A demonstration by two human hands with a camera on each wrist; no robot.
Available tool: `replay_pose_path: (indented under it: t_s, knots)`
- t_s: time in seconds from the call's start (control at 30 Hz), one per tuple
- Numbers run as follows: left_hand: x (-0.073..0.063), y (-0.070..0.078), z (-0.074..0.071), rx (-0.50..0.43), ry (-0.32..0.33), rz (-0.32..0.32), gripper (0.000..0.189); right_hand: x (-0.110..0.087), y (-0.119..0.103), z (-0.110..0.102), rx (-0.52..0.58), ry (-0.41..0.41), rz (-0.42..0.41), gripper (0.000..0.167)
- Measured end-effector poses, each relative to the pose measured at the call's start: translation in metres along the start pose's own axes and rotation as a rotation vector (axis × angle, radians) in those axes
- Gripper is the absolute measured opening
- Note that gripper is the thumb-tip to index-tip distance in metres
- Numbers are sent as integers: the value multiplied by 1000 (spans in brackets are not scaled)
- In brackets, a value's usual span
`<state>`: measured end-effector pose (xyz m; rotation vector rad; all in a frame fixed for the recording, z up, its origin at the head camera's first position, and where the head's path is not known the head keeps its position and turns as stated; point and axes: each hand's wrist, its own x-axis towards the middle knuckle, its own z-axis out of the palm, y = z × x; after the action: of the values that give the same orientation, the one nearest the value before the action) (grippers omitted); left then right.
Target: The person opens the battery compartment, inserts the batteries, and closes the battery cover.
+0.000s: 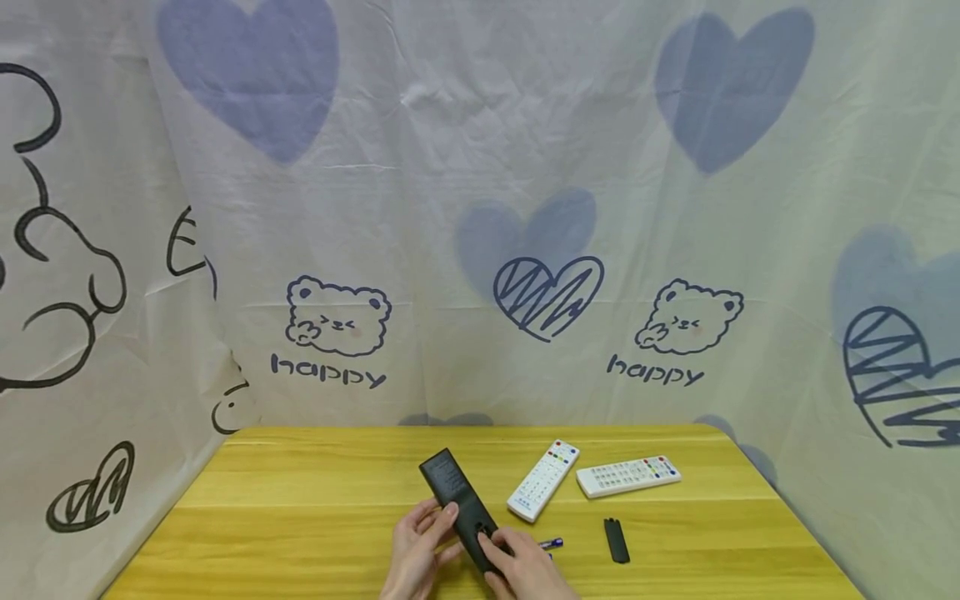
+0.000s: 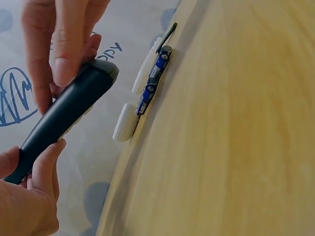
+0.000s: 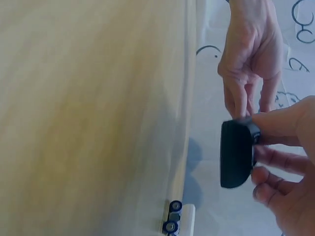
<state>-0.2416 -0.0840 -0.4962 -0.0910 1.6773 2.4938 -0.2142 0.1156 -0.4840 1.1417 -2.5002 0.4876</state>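
A black remote control (image 1: 448, 483) is held at a slant above the table, its back side up with the battery compartment (image 1: 482, 528) uncovered near the lower end. My left hand (image 1: 420, 546) grips it along the middle, thumb on the back. At the lower end, my right hand (image 1: 523, 567) has its fingers at the compartment and around the remote's end, as the right wrist view also shows. Those fingers partly hide the compartment. Blue batteries (image 2: 153, 81) lie on the table just beyond the right hand. Farther right rests the black battery cover (image 1: 617, 540).
Two white remote controls lie behind the hands: one slanted (image 1: 543, 482), the other (image 1: 628, 477) nearly crosswise to its right. The yellow wood-grain table (image 1: 300, 500) ends at a printed white cloth (image 1: 450, 208) that hangs behind and to the sides.
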Motion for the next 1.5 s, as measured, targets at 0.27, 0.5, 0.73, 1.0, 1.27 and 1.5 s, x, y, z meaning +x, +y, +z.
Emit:
replay_pose_path:
  t_s: [0.27,0.5,0.73,1.0,1.27,1.5]
  knots:
    - [-2,-1,2,13,-19,27,61,-1,1,-9,256,86,99,21]
    - [-1,-2,2,4,-9,32,54,-2,6,-10,454,107,218,15]
    - [-2,-2,2,4,-15,48,54,-5,14,-10,592,137,347,15]
    - [-4,-1,2,0,-9,43,52,-11,31,-16,658,110,571,18]
    - [-4,-1,2,-2,-12,47,54,-20,48,-13,575,151,613,15]
    - [-2,-1,1,3,-18,31,55,-23,56,-16,460,123,658,18]
